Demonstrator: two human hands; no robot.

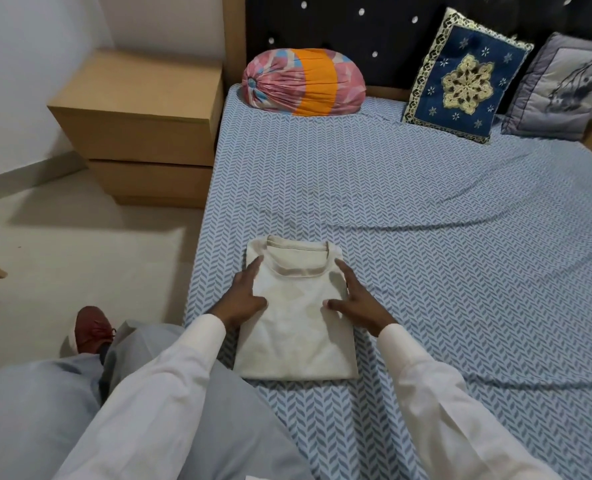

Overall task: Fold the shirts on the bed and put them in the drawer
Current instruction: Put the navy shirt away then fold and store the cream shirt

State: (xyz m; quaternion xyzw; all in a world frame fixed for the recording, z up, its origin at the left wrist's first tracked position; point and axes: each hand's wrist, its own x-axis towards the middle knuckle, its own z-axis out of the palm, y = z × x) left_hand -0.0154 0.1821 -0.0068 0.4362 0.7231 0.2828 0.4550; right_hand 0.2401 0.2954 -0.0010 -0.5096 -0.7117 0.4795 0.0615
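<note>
A cream shirt (296, 327) lies folded into a neat rectangle near the left edge of the bed (426, 209), collar away from me. My left hand (244, 297) rests flat on its left side with straight fingers pointing toward the collar. On the shirt's right side my right hand (358, 303) lies with fingers spread and the thumb pressing the cloth. Neither hand grips the fabric. A brown bedside drawer unit (142, 126) stands left of the bed with both drawers closed.
A pink and orange bolster (303, 81), a blue embroidered cushion (465, 76) and a grey pillow (561, 88) line the dark headboard. Pale floor (80, 244) lies left of the bed. My knee and a red shoe (92, 329) are at lower left.
</note>
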